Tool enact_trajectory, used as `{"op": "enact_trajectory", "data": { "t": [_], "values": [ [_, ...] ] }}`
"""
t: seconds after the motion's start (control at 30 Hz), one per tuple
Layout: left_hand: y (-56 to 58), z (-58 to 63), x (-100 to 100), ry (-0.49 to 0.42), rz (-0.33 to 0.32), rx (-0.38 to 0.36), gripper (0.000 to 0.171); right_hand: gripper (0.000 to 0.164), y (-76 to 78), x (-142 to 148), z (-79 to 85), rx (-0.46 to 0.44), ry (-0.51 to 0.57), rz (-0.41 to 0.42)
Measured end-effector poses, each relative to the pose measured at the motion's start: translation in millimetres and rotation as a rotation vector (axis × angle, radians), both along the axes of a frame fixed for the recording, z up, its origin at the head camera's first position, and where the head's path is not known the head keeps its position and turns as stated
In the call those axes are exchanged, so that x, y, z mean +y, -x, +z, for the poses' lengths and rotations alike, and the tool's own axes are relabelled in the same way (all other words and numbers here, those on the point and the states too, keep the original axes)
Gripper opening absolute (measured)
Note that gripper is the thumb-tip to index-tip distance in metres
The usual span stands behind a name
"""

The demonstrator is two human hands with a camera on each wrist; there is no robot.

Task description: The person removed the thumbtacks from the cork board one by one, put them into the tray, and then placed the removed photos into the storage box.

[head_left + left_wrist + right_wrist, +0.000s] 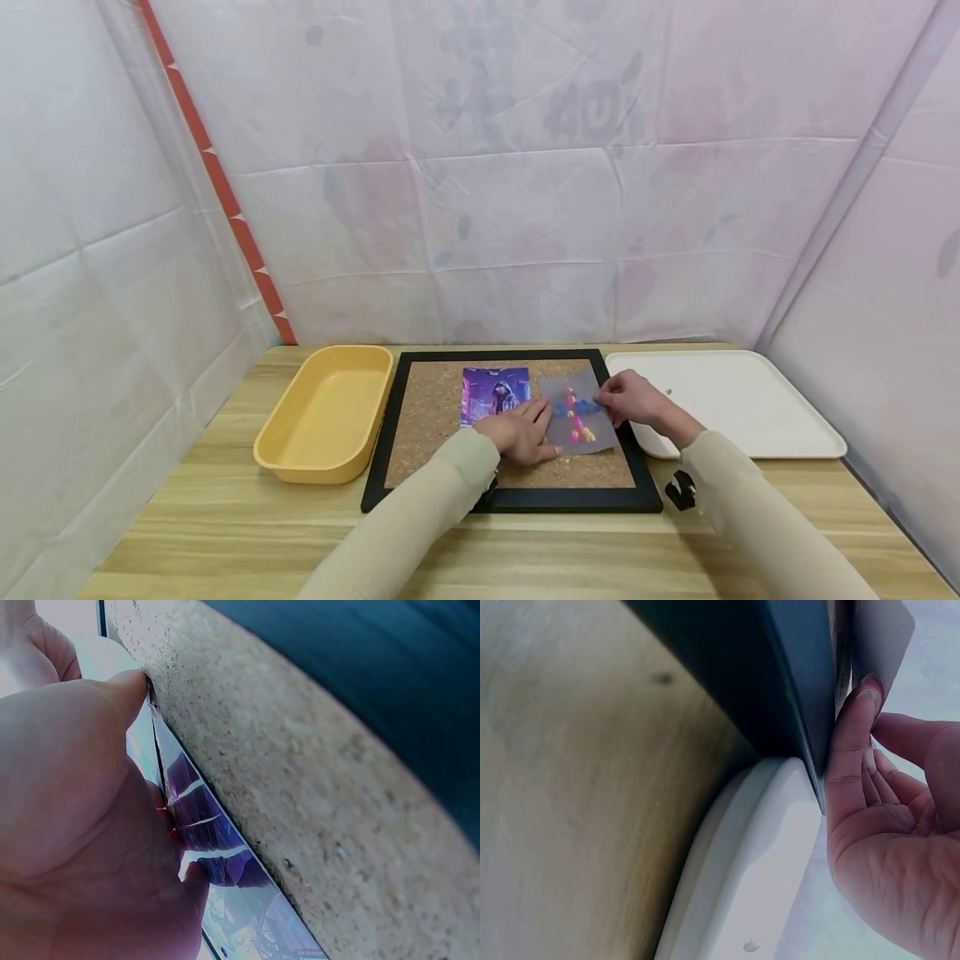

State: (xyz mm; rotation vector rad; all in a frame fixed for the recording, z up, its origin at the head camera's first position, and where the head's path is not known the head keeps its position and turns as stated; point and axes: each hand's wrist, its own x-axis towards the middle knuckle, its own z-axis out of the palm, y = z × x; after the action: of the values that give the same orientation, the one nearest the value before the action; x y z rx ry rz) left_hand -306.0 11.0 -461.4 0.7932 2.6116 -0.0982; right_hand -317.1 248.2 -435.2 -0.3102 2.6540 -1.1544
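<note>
A black-framed cork board (pixel 431 408) lies on the table, with a purple poster card (pixel 480 387) of a hooded figure on it. To the right of that card is a grey picture card (pixel 573 442) with a pink, blue and yellow print. My left hand (pixel 525 437) lies with extended fingers across the purple card's lower right part and the grey card's left edge. My right hand (pixel 632 397) pinches the grey card's right edge between thumb and index finger, beside the frame. In the right wrist view, the grey card's edge (pixel 881 641) stands up from the board at those fingertips.
A yellow tray (pixel 326 408) stands left of the board. On the right is a white tray (pixel 735 408), up against the board's frame, with a small grey speck on it. White sheeting (pixel 487 208) hangs behind and at both sides of the wooden table (pixel 247 533).
</note>
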Motion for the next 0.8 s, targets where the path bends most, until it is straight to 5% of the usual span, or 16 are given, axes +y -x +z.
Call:
{"op": "enact_trajectory", "data": {
  "t": [0.8],
  "values": [
    [-19.7,25.9,-4,-0.033,0.012,-0.007,0.078,0.032,-4.1,3,0.3,-0.029,0.036,0.035]
  ]
}}
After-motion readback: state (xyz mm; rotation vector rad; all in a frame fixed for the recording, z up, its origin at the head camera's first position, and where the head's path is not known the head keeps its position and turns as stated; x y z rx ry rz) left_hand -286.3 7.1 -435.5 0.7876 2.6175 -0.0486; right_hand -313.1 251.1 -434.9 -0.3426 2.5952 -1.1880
